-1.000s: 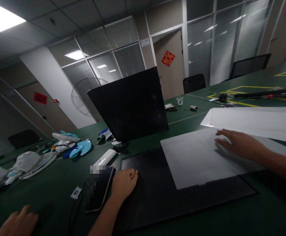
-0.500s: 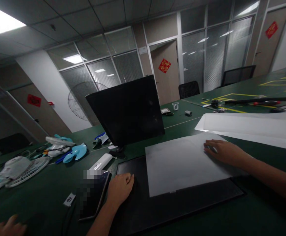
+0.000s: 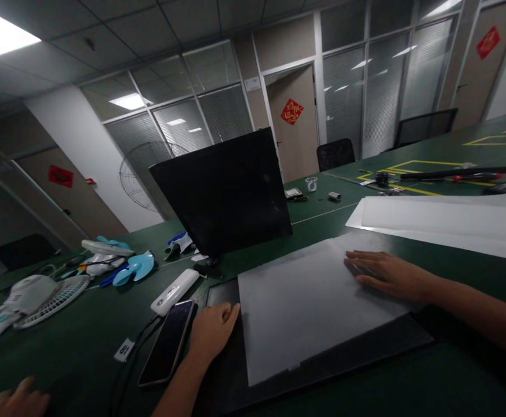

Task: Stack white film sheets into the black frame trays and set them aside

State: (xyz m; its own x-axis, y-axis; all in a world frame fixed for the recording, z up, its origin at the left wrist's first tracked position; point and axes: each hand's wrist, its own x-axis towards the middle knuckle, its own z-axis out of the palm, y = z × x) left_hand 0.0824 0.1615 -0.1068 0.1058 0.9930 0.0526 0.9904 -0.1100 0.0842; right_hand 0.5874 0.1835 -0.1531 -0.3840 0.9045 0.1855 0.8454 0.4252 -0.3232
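My left hand (image 3: 213,331) rests curled on the left part of a black mat (image 3: 352,353), its knuckles by the left edge of a translucent grey sheet (image 3: 296,301). I can make out nothing in its fingers. Flat on the right part of the sheet lies my right hand (image 3: 378,271), fingers stretched out and slightly apart. The sheet lies askew on the mat and reaches past its far edge. Left of my left hand is a dark phone (image 3: 168,344), with a white device (image 3: 175,291) behind it.
Behind the mat stands a black monitor (image 3: 226,197). White sheets (image 3: 444,223) lie at the right. Fan parts (image 3: 135,269) and a white grille (image 3: 57,301) are at the left. Another person's hand (image 3: 18,399) shows at the bottom left, near a label (image 3: 124,350).
The grey sheet has shifted left and nearer, up to my left hand. My right hand has moved a little left, and its curled fingers have straightened. My left hand has barely moved.
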